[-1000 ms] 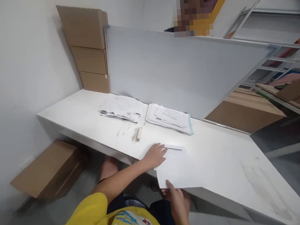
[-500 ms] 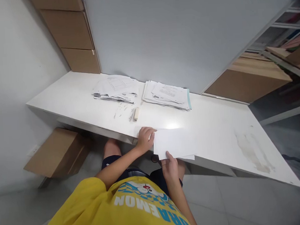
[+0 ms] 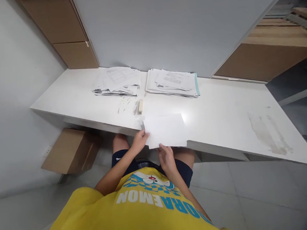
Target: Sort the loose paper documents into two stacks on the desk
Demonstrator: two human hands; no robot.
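White sheets of paper point(image 3: 166, 131) lie partly over the front edge of the white table point(image 3: 221, 113), blank on the side facing up. My left hand point(image 3: 140, 141) pinches them at their left edge, thumb on top. At the near edge, my right hand point(image 3: 167, 158) grips the paper between thumb and fingers, some of which are hidden beneath. Just beyond the sheets sits a small cream oblong object point(image 3: 140, 107), with small dark scraps point(image 3: 123, 103) scattered to its left.
Toward the back of the table are a left pile of printed papers point(image 3: 116, 80) and a right pile point(image 3: 173, 82). A brownish stain point(image 3: 270, 135) marks the right end. Below the table's left side is a brown box-like seat point(image 3: 66, 151).
The sheets have shifted left and now lie more squarely between my hands. My left hand has moved from the upper left corner to the left edge. The camera view has shifted too.
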